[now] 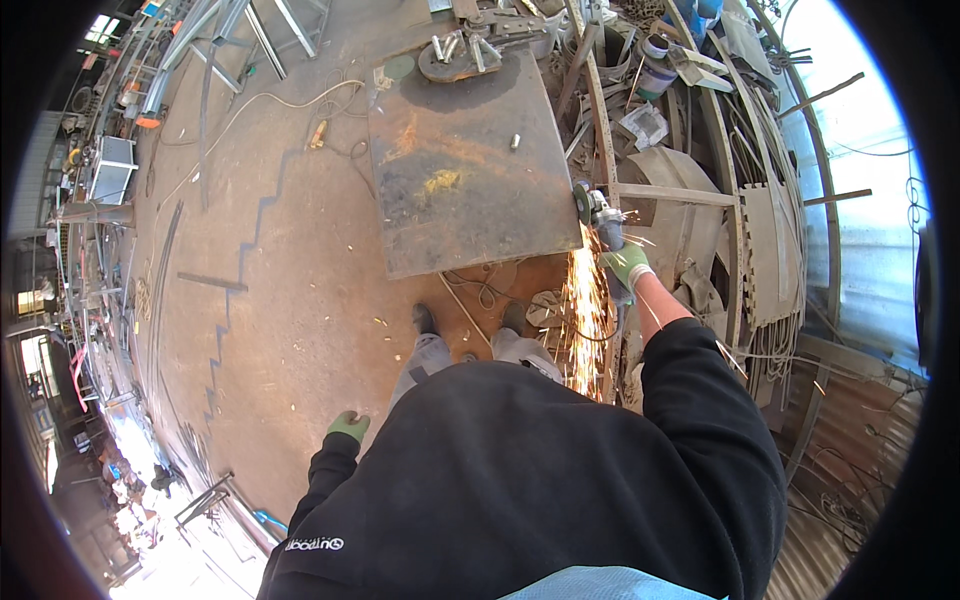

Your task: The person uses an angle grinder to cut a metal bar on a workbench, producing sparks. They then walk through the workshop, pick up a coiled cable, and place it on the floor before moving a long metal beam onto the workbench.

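My right hand (628,263), in a green glove, is closed around an angle grinder (608,230). The grinder's disc (582,204) meets the right edge of a rusty steel-topped table (465,225). Bright sparks (585,315) pour down from there beside my right leg, and a few fly off to the right. My left hand (349,426), also gloved in green, hangs low at my left side, away from the table. Its fingers look curled, with nothing visible in them. A small metal cylinder (515,142) lies on the tabletop near the grinder.
A vise-like metal block (455,65) with several short metal pieces sits at the table's far edge. Scrap metal and a rack frame (675,194) crowd the right. Hoses or cables (270,98) and a long dark bar (212,282) lie on the floor at left.
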A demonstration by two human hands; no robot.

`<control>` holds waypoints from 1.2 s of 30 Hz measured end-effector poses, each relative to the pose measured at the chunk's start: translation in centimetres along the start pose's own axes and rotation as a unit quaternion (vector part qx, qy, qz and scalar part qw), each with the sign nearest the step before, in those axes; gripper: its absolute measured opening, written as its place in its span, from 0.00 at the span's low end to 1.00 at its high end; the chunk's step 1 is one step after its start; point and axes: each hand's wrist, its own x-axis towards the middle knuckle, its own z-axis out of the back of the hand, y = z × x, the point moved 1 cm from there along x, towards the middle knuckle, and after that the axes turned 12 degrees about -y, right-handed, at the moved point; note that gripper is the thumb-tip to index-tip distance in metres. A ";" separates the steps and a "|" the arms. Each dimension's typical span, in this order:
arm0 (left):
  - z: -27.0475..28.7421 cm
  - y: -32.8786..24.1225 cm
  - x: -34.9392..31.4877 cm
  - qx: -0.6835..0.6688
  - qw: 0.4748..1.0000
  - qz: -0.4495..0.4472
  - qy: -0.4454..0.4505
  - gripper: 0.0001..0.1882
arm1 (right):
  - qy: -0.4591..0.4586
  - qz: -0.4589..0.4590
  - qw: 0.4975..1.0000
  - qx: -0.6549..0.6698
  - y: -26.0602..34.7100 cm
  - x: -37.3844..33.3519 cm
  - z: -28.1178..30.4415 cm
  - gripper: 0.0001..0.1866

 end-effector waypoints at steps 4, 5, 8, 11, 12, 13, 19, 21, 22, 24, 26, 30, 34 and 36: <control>-0.3 0.8 0.2 -0.005 1.000 -0.009 -0.008 0.35 | 0.053 -0.077 0.991 0.092 0.4 -0.7 0.5 0.28; -0.4 0.9 0.2 -0.006 1.000 -0.006 -0.010 0.35 | 0.048 -0.068 0.994 0.064 0.5 -0.9 0.8 0.28; -0.7 1.2 -0.1 -0.013 1.000 0.001 -0.008 0.36 | 0.026 -0.055 0.998 -0.034 0.6 -1.8 1.4 0.28; -0.6 1.0 -0.4 -0.003 1.000 -0.006 0.006 0.36 | 0.021 -0.036 0.999 -0.024 0.5 -2.6 1.4 0.28; -0.4 0.9 -0.5 0.007 1.000 -0.004 0.007 0.36 | 0.024 -0.044 0.999 -0.008 0.4 -2.7 1.3 0.28; -0.3 0.7 -0.5 0.009 1.000 -0.008 0.014 0.36 | 0.027 -0.050 0.998 0.002 0.4 -2.8 1.2 0.29; 0.9 -1.0 -0.1 -0.002 1.000 -0.014 0.007 0.36 | 0.036 -0.054 0.998 0.001 0.8 -1.9 1.5 0.29; 1.1 -1.5 0.1 -0.025 1.000 -0.014 0.004 0.35 | 0.033 -0.058 0.998 -0.011 1.0 -1.7 1.6 0.29; 1.1 -1.7 0.2 -0.022 0.999 -0.024 0.000 0.35 | 0.032 -0.057 0.998 -0.018 1.1 -1.6 1.7 0.29; 0.9 -1.8 0.4 -0.023 0.999 -0.039 -0.014 0.35 | 0.031 -0.056 0.998 -0.020 1.2 -1.5 1.6 0.28; 0.7 -1.5 0.4 -0.020 0.999 -0.044 -0.018 0.34 | 0.023 -0.053 0.998 -0.027 1.2 -1.3 1.5 0.28; 0.4 -0.6 0.2 0.009 1.000 -0.018 -0.002 0.34 | 0.042 -0.074 0.996 -0.004 1.3 -0.9 1.3 0.29; 0.2 -0.2 -0.2 0.007 1.000 -0.012 0.003 0.35 | 0.048 -0.072 0.996 0.012 1.6 -1.0 1.8 0.27; 0.2 -0.2 -0.1 -0.002 1.000 0.002 -0.004 0.35 | 0.051 -0.078 0.995 0.045 1.5 -1.6 2.2 0.26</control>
